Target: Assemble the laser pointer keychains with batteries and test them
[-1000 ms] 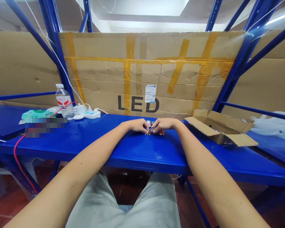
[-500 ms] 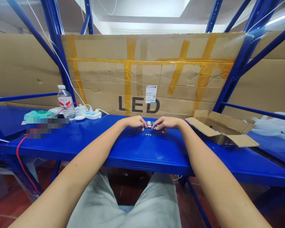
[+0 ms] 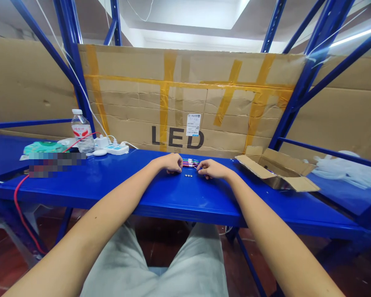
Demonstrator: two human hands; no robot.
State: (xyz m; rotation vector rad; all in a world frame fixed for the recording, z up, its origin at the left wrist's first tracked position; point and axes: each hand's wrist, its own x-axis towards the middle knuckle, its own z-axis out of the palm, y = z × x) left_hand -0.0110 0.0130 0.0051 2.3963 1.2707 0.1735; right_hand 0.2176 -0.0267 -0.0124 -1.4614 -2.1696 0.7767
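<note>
Between my hands lies a row of thin, shiny, multicoloured sticks (image 3: 190,162) with silvery middle parts, too small to name surely. My left hand (image 3: 172,163) is closed at their left end, knuckles up, fingers curled under; whatever it holds is hidden. My right hand (image 3: 212,168) is at their right end with thumb and forefinger pinched together; I cannot make out what is in the pinch. Three small round silvery discs (image 3: 188,175) lie in a short row on the blue table (image 3: 185,198), just in front of the sticks and apart from both hands.
An open cardboard box (image 3: 275,169) stands to the right, with a white plastic bag (image 3: 348,167) beyond. At left are a water bottle (image 3: 82,132), a white power strip (image 3: 117,149), a green packet (image 3: 45,147) and a red cable (image 3: 17,202). A large cardboard sheet (image 3: 132,103) closes the back.
My hands have moved slightly apart, showing more of the sticks. The left fingers are now curled in more tightly. The discs still lie in front, and the whole view has shifted a little.
</note>
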